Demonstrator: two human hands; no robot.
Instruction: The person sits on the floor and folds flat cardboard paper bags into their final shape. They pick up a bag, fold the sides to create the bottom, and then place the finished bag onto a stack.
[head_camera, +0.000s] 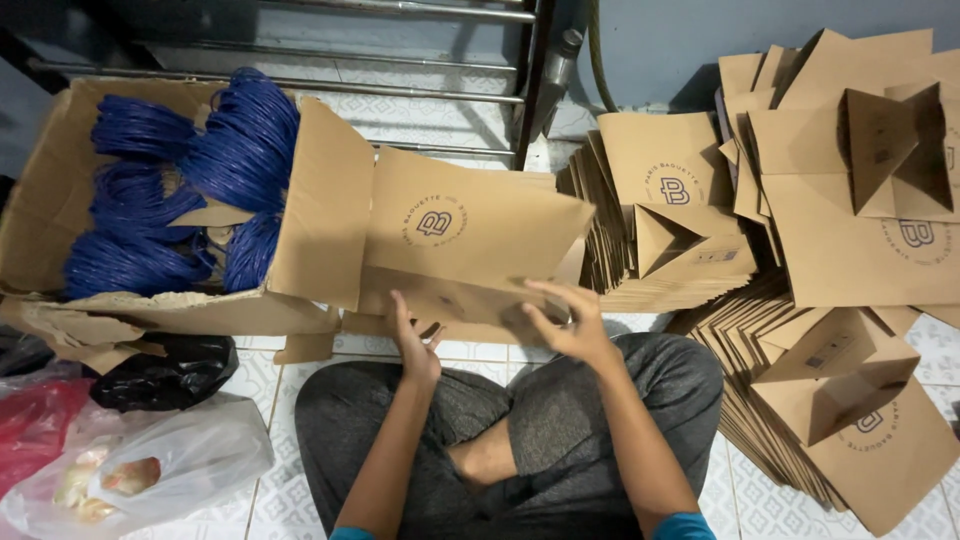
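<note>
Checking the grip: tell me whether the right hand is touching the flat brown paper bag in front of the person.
Touching. The head view shows the right hand with fingers spread on the flat paper bag near its lower edge.

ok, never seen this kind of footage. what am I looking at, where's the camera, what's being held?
There is no machine here: one camera on a person's head looks down at their own bare hands and crossed legs on a tiled floor. The left hand and right hand both touch a flat brown paper bag. To the right lie stacks of folded paper bags. To the left, a cardboard box holds bundles of blue cord, with plastic bags beside it.
</note>
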